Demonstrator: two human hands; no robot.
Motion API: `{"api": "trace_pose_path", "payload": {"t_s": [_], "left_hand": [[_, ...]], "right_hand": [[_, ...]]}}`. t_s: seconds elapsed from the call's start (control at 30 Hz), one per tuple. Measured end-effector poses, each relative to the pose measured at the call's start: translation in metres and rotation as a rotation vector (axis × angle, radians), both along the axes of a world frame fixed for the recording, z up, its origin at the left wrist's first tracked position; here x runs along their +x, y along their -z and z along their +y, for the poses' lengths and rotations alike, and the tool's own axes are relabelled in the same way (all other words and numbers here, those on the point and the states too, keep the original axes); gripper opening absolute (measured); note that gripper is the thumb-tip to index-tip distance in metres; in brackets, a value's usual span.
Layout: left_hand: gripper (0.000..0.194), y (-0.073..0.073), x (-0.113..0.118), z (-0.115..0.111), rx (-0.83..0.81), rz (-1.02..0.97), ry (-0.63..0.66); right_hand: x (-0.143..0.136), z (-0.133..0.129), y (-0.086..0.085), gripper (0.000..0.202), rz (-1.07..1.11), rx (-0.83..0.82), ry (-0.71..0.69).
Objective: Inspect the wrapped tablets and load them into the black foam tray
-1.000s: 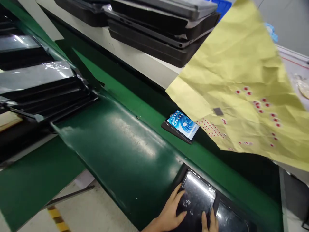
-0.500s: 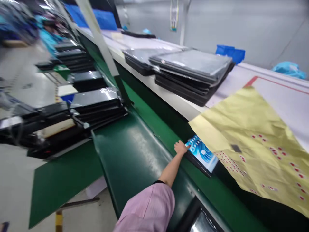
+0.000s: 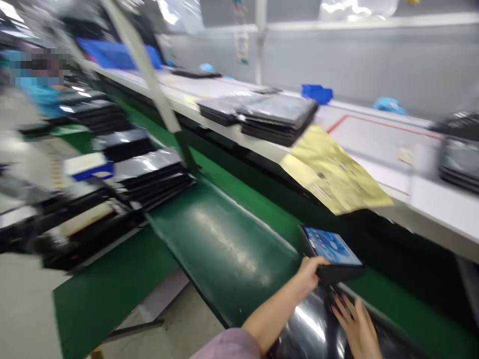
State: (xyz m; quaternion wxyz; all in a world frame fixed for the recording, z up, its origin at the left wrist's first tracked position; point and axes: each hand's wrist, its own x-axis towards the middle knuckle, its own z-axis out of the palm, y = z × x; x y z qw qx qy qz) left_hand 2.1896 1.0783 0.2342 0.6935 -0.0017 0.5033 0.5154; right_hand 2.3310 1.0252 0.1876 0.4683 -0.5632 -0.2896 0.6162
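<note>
My left hand [image 3: 311,271] grips the near edge of a black flat panel with a blue picture [image 3: 333,247] on its face. The panel is tilted up over the green belt, against the dark side of the bench. Below it, my right hand [image 3: 357,326] has its fingers spread, over or against a shiny black panel [image 3: 309,319] at the bottom; blur hides whether it touches. The pink sleeve of my left arm enters from below.
A green conveyor belt [image 3: 220,239] runs away to the far left. Stacked black panels [image 3: 277,114] and a yellow sheet [image 3: 333,169] lie on the white bench [image 3: 381,144]. More panel stacks [image 3: 153,169] stand left of the belt. A person in blue [image 3: 41,94] is far left.
The blue-faced panel has been lifted off the belt side, tilted and brought nearer by my left hand. My right hand has come into view at the bottom. The view has swung to the right.
</note>
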Motion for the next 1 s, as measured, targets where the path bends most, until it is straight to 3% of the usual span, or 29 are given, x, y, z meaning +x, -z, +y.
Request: {"api": "trace_pose_path", "payload": {"t_s": [0.03,0.07,0.17,0.3,0.33,0.4,0.47,0.53,0.63,0.7,0.83,1.0], "left_hand": [[0.010,-0.006,0.008,-0.020,0.028,-0.023,0.028],[0.015,-0.012,0.015,-0.041,0.060,-0.048,0.057],[0.042,-0.024,0.029,-0.099,0.247,-0.138,0.177],[0.068,-0.025,0.029,-0.147,0.386,-0.106,0.440],[0.072,-0.024,0.025,-0.150,0.385,-0.085,0.465],[0.081,-0.027,0.015,-0.147,0.406,-0.052,0.394],[0.084,-0.038,0.009,-0.135,0.471,0.009,0.299],[0.080,-0.054,0.011,-0.125,0.525,0.108,0.351],[0.078,-0.071,0.031,-0.125,0.550,0.154,0.530],[0.080,-0.075,0.049,-0.136,0.571,0.146,0.596],[0.071,-0.073,0.080,-0.158,0.665,0.201,0.633],[0.064,-0.070,0.106,-0.169,0.723,0.283,0.651]], "right_hand": [[0.003,-0.006,-0.011,0.075,0.139,-0.101,0.101],[0.004,-0.011,-0.022,0.077,0.249,-0.090,0.166],[0.008,-0.026,-0.052,0.073,0.188,-0.032,0.546],[0.028,-0.063,-0.082,0.065,0.128,0.085,0.675],[0.037,-0.074,-0.088,0.063,0.106,0.134,0.687],[0.058,-0.093,-0.097,0.062,0.070,0.208,0.700],[0.078,-0.108,-0.105,0.063,0.055,0.235,0.693],[0.095,-0.118,-0.111,0.061,0.059,0.222,0.659],[0.115,-0.126,-0.118,0.055,0.095,0.193,0.571],[0.127,-0.128,-0.123,0.053,0.135,0.168,0.557],[0.153,-0.133,-0.130,0.050,0.183,0.114,0.596],[0.184,-0.135,-0.127,0.043,0.188,0.112,0.581]]}}
